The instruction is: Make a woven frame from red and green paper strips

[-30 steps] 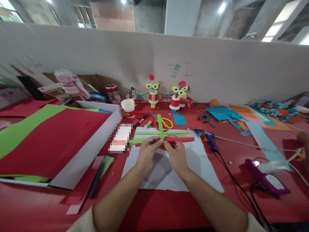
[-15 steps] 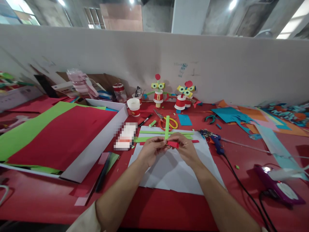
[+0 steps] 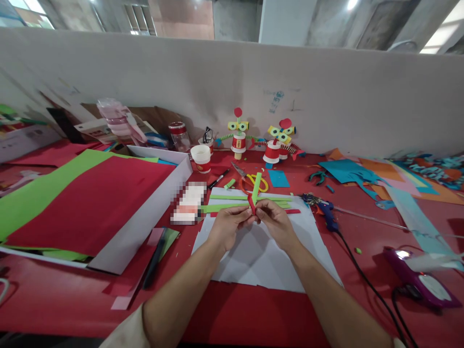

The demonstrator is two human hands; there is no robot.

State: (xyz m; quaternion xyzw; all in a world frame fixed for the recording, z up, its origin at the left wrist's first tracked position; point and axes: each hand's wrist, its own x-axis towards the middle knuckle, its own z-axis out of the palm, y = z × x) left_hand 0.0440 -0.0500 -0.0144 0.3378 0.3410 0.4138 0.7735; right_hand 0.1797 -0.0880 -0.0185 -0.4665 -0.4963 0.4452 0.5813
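My left hand [image 3: 230, 223] and my right hand [image 3: 274, 220] meet over a white sheet [image 3: 261, 263], fingers pinched on two joined paper strips. The green strip [image 3: 257, 186] sticks up and leans a little right. The red strip [image 3: 251, 202] rises beside it, folded near the fingertips. Where the strips join is partly hidden by my fingers. Behind my hands, more green strips [image 3: 224, 197] and a red strip [image 3: 293, 211] lie across the sheet. Scissors with orange and yellow handles [image 3: 261, 182] rest just past the sheet.
On the left are a white box [image 3: 125, 246] with coloured paper, a cutter [image 3: 155, 261] and a marker [image 3: 218, 179]. Paper cups [image 3: 201, 159] and cup figures [image 3: 238, 140] stand behind. A glue gun [image 3: 328, 215], its cord and a purple power strip [image 3: 422, 280] are right.
The red strip, which pointed right between my fingers, now stands up against the green one. The green strip has tilted right. My fingers have shifted slightly, and the view has moved a little.
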